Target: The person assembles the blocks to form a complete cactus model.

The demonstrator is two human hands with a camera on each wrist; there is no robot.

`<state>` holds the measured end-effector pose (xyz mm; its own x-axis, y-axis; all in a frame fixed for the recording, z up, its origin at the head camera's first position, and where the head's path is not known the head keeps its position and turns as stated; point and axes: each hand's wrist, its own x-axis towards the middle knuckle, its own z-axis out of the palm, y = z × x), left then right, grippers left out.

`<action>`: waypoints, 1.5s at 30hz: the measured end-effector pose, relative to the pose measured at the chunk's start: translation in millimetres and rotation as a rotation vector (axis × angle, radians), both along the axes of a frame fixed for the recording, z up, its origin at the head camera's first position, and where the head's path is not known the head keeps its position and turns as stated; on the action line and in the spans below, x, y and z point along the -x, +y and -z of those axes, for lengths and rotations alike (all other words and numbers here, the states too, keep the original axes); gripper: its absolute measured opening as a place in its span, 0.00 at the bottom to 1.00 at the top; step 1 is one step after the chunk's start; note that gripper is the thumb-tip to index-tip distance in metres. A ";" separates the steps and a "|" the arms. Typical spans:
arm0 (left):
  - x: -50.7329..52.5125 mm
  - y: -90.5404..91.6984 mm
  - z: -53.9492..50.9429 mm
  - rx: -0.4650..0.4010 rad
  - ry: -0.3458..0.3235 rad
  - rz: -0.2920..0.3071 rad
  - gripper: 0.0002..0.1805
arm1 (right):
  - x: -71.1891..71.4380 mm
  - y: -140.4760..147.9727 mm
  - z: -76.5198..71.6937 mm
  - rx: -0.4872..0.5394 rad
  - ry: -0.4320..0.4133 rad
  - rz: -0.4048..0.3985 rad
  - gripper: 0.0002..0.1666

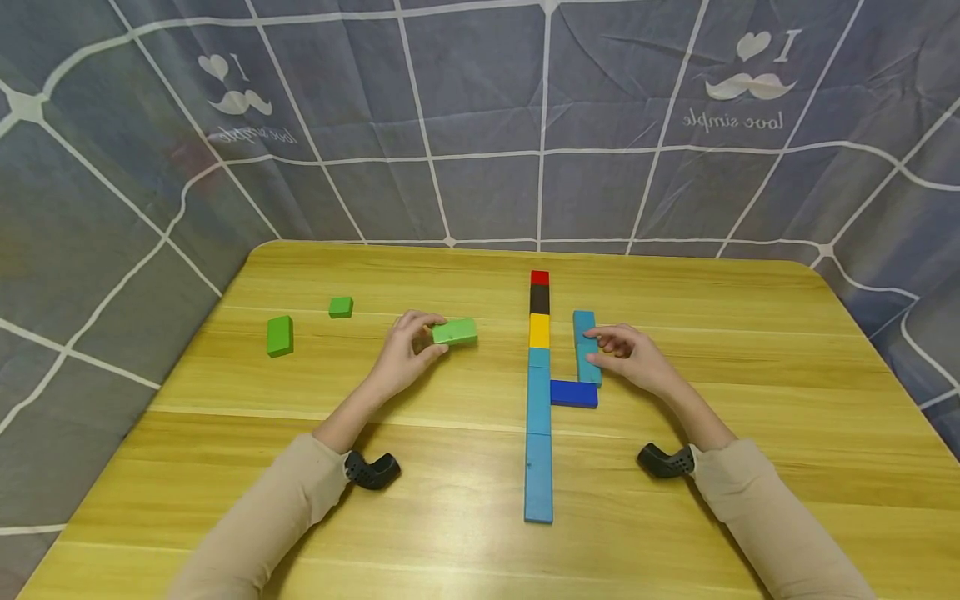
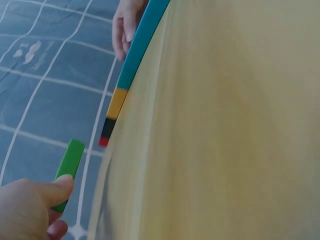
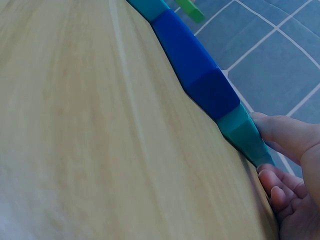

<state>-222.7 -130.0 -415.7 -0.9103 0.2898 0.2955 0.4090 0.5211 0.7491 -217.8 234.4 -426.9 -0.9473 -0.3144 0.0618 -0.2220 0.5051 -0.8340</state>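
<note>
In the head view my left hand (image 1: 405,357) pinches a green block (image 1: 455,332) by its left end, thumb against the near side. The left wrist view also shows this green block (image 2: 70,162) between thumb and fingers. My right hand (image 1: 636,357) touches two light blue blocks laid end to end: the index fingertip is on the far block (image 1: 584,321), the thumb on the near block (image 1: 587,371). Below them a dark blue block (image 1: 573,394) lies crosswise and reaches the long row of light blue blocks (image 1: 538,467).
The row continues away through a yellow block (image 1: 539,331), a black block (image 1: 539,299) and a red block (image 1: 539,277). Two loose green pieces, a larger block (image 1: 280,336) and a small block (image 1: 341,307), lie at the left of the wooden table (image 1: 225,467).
</note>
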 end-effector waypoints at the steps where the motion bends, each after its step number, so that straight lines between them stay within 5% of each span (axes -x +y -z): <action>1: 2.2 5.5 0.5 0.007 0.004 0.022 0.19 | -0.5 -0.4 -0.5 -0.001 0.000 0.000 0.22; 7: 11.8 31.8 6.5 0.058 0.003 0.126 0.19 | -10.8 -9.6 -19.8 -0.011 0.001 0.002 0.21; 18: 15.7 52.2 13.7 0.121 0.022 0.223 0.18 | -1.1 -0.5 -0.2 0.009 0.019 -0.008 0.21; 45: 16.0 55.7 15.9 0.163 0.006 0.202 0.18 | -1.6 -0.6 0.1 -0.006 0.019 -0.004 0.21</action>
